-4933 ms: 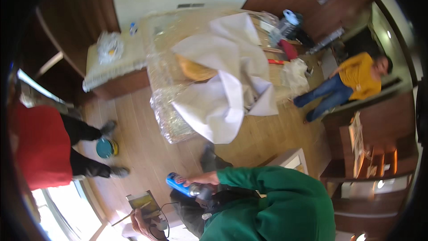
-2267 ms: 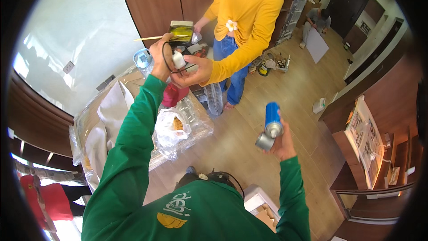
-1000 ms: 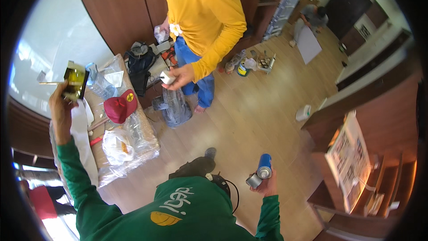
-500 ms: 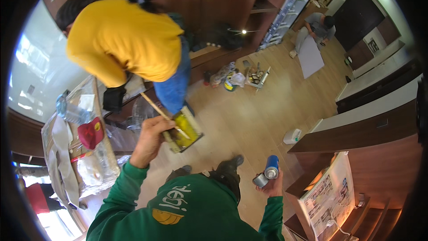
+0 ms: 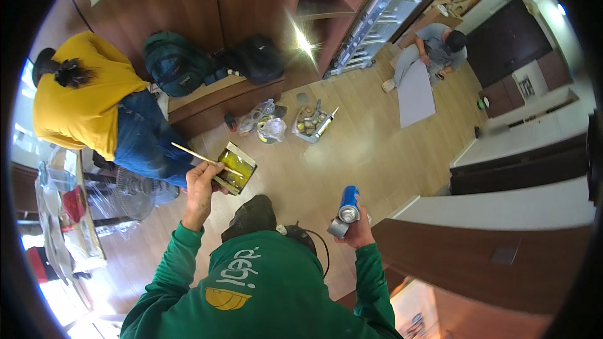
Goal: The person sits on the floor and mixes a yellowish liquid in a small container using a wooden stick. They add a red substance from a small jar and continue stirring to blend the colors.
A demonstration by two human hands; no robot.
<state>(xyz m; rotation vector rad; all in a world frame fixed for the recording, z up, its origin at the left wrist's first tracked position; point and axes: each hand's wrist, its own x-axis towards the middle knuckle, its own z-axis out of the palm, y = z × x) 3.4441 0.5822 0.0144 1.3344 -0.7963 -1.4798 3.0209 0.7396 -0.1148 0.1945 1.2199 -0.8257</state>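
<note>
While both your hands are full and held well apart, the step in hand looks like supporting two loads at once, with neither of them set down. Your left hand [image 5: 202,183] has a closed, narrow grip: thumb and fingers pinch the near edge of a shallow rectangular tray with a yellow-green inside and pale rim [image 5: 244,153], and a thin, straight, light wooden stick [image 5: 187,150] is pinned in the same grasp. One end of the stick juts out past your hand; the other lies over the tray's inside. Whether that inside is wet or only glossy, you cannot tell from this angle.

Your right hand [image 5: 360,232] is curled round a blue cylindrical metal can with a silvery end [image 5: 350,199], the can tilted so that end shows. Against it sits a short grey cylinder [image 5: 338,228], in the same grasp; how your fingers divide between the two is partly hidden.

Tray and can are both over the light wood-plank floor [image 5: 295,179], the tray out to your left and the can to your right. Any next move would seem to call for a level left wrist, so the stick does not slide, and a firm right grasp on both pieces.
</note>
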